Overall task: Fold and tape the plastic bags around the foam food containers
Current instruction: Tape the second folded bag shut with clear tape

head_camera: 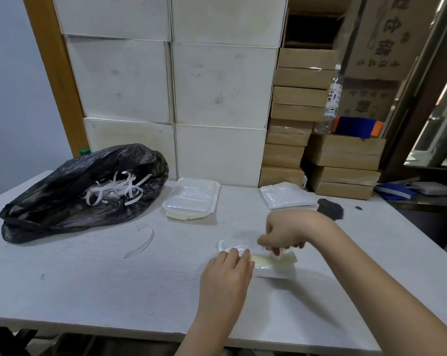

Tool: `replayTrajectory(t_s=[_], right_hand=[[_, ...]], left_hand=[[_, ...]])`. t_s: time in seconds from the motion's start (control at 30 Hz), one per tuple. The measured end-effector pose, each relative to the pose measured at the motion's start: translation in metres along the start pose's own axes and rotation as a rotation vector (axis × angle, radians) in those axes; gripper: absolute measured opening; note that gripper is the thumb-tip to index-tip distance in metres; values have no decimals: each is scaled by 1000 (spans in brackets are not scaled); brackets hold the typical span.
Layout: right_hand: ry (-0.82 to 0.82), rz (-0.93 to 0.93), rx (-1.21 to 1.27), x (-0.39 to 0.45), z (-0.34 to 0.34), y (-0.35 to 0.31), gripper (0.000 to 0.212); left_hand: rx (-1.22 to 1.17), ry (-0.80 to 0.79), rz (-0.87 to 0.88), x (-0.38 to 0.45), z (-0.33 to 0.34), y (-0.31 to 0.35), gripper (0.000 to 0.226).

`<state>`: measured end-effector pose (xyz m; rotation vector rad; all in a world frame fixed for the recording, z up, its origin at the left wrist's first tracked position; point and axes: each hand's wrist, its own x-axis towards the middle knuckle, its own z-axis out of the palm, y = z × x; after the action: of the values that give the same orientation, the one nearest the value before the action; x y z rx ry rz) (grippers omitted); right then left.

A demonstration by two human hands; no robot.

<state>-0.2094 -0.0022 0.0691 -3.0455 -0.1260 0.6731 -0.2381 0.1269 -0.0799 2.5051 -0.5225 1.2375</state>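
Glossy clear plastic bag [266, 263] under the hands; table [114, 278] was matt, wood-grained white; bin bag [63, 199] far left shiny, crinkled black plastic.

A white table [89, 291] carried a crumpled black rubbish bag [63, 196] at ten o'clock, with white paper strips [114, 191] spilling from its mouth. One loose strip [143, 240] lay just beside it at nine o'clock. White boxes [166, 80] stood stacked at twelve o'clock, brown cartons [294, 124] at one o'clock, and a clear water bottle [331, 98] stood on cartons at two o'clock.
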Motion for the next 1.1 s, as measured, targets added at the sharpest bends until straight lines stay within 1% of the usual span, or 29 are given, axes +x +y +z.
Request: replayTrajectory(t_s=[0.07,0.13,0.23,0.4,0.57,0.67,0.73,0.83,0.9,0.97,1.03,1.1], right_hand=[[152,-11,-66,-4,-6,9,37],[277,-11,-181,-5,-7,13,42],[367,25,-295,-3,0,16,46],[331,142,-321,2,15,32,53],[284,214,-268,11,35,44,55],[239,245,-263,16,47,45,55],[228,257,-265,20,54,45,56],[270,232,-260,21,62,47,59],[292,162,-172,19,67,56,58],[287,105,-27,15,67,69,52],[245,63,161,11,66,82,46],[174,15,306,8,66,90,41]], left_hand=[[9,-18,21,-1,0,-3,26],[-1,-51,28,-1,0,-5,27],[-4,-80,23,2,1,-4,28],[-8,-77,25,4,0,-3,26],[-19,-79,30,3,1,-2,24],[-1,-89,31,7,0,-1,17],[23,-95,16,11,-1,1,23],[53,-103,0,22,-1,4,37],[91,-160,5,31,1,9,41],[132,-257,10,39,3,13,42],[143,-327,8,45,5,15,45],[123,-346,2,46,7,16,48]])
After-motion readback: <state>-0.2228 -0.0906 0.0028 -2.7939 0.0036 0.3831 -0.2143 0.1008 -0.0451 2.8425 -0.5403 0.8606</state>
